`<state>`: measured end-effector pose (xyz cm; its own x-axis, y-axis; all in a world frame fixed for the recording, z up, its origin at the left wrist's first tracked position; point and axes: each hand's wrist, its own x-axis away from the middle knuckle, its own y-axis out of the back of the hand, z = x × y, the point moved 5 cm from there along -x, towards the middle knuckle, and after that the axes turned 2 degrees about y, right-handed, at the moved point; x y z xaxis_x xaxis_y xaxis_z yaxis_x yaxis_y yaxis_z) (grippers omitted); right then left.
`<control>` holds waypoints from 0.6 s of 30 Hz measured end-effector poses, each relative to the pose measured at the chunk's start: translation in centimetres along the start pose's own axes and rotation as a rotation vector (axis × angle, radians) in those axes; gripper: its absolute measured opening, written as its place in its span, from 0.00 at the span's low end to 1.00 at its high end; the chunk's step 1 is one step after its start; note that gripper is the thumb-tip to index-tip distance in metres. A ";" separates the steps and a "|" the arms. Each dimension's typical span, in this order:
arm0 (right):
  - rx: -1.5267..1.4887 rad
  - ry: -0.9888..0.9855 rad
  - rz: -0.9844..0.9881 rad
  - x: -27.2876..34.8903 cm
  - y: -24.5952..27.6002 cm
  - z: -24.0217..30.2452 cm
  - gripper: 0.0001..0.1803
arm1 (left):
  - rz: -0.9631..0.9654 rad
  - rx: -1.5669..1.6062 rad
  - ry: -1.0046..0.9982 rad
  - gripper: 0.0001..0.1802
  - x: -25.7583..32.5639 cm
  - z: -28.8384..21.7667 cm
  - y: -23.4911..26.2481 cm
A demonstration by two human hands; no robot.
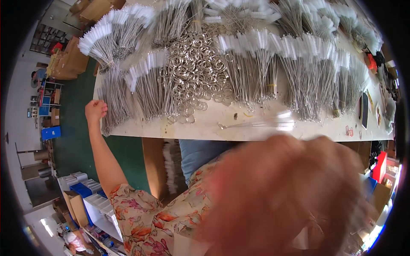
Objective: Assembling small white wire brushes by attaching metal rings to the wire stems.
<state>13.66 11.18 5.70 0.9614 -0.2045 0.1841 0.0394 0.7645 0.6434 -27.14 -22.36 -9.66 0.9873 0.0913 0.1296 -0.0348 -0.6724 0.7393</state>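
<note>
My left hand (pixel 96 109) is at the table's left edge, beside the looped wire ends of a bundle of thin wire brushes (pixel 117 100) with white bristle tips. Its fingers are curled closed, and whatever they may hold is hidden. Very large and smeared by motion, my right hand (pixel 286 187) is raised close to the camera, so its fingers cannot be read. A few loose brushes (pixel 256 125) lie near the table's front edge. Behind them, a heap of shiny metal rings (pixel 194 64) is spread between brush bundles.
More brush bundles (pixel 307 64) cover much of the white table (pixel 205 128). A dark phone (pixel 364 109) lies at the right. Below the table stands a cardboard box (pixel 153 164) with more brushes. Cartons (pixel 70 59) are stacked at the far left, beyond green floor.
</note>
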 end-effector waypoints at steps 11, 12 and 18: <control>1.501 -1.565 -0.063 4.4 5.0 -1.4 0.17 | -0.291 0.347 -0.316 0.09 2.0 0.7 2.7; 1.596 -1.595 -0.099 3.9 5.0 -1.6 0.17 | -0.312 0.343 -0.298 0.09 2.4 0.5 3.0; 2.090 -1.795 -0.410 3.3 6.0 -5.5 0.15 | -0.281 0.465 -0.332 0.09 5.2 -2.9 0.8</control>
<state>18.55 18.46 6.07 0.1057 -0.7932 -0.5997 -0.9778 -0.1928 0.0827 -22.48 -20.29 -6.54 0.9469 0.1287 -0.2945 0.2300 -0.9115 0.3410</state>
